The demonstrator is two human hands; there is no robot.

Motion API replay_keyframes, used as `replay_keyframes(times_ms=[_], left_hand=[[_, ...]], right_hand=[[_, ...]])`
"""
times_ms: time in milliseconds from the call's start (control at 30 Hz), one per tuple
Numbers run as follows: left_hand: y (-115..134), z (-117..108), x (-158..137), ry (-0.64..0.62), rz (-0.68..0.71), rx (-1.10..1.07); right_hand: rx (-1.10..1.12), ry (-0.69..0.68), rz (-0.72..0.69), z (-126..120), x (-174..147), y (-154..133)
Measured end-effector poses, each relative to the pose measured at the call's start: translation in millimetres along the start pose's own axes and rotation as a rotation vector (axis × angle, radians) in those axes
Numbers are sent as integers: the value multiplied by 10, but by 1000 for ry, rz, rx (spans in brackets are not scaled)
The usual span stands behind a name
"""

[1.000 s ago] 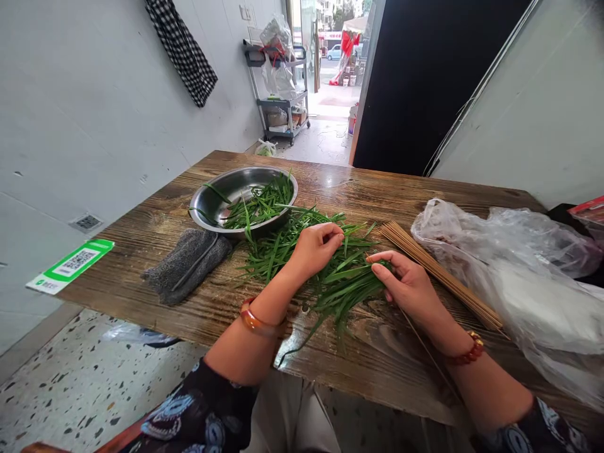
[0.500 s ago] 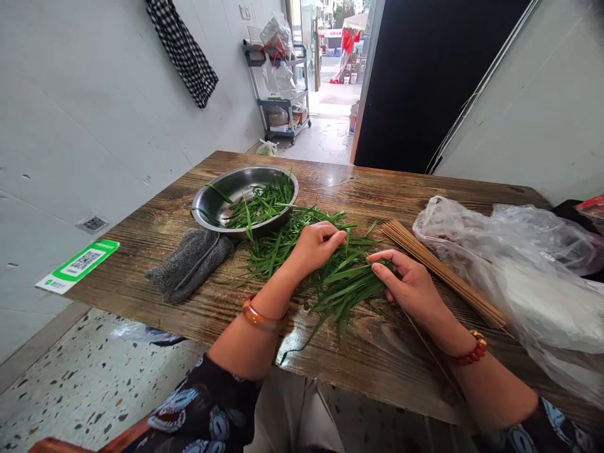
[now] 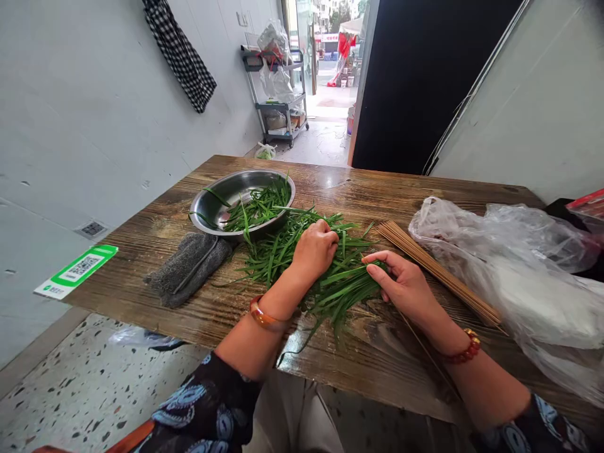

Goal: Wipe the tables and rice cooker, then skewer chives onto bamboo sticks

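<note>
My right hand (image 3: 401,283) pinches a thin bamboo skewer (image 3: 427,343), whose tip pokes out past the fingertips while its long end slants down under the forearm. A bunch of garlic chives (image 3: 346,292) hangs to the left from that hand, apparently threaded on the skewer. My left hand (image 3: 315,251) is closed on leaves in the loose pile of chives (image 3: 278,251); its fingertips are partly hidden. Behind the pile, a steel basin (image 3: 201,204) holds more cut chives.
To the right lies a bundle of bamboo skewers (image 3: 438,274) beside crumpled clear plastic bags (image 3: 533,283). A grey mesh cloth (image 3: 189,267) rests left of the pile. A green-and-white code card (image 3: 78,272) sits at the left edge of the wooden table (image 3: 377,358). A cart (image 3: 278,104) stands behind.
My left hand has moved slightly left and down into the chive pile, its fingers more curled. My right hand keeps its grip on the skewer. The whole view has shifted a little.
</note>
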State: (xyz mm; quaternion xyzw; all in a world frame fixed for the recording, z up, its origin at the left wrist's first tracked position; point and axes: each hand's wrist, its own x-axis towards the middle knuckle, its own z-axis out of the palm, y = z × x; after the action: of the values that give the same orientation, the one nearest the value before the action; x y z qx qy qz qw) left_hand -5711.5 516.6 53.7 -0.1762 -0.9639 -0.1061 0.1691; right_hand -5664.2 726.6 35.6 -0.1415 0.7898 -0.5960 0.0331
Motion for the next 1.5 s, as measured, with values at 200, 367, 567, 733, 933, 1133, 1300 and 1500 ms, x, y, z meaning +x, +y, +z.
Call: replay_keyframes(times_ms=[200,367,567,733,933,1133,1300,1500], left_hand=[[32,-31,17,106,-28,-147],[48,-123,38,196,-120,-396],[83,-212,34,184,-189,-600],[100,-237,32,102,-289,-979],[114,-298,41,150,-326,-1143],[118,-349,23,153,-375,-1274],[120,-365,6,111,-335,-1404],[102,-396,6,65,-376,-1671]], right_hand=[[-12,-5,-7,-5,1,-22],[8,-8,-5,-7,11,-10],[18,8,9,-10,22,32],[25,3,10,-17,18,43],[5,-2,16,-20,4,18],[2,-2,9,-13,8,19],[-21,2,12,-14,4,27],[-37,-12,-1,-13,3,26]])
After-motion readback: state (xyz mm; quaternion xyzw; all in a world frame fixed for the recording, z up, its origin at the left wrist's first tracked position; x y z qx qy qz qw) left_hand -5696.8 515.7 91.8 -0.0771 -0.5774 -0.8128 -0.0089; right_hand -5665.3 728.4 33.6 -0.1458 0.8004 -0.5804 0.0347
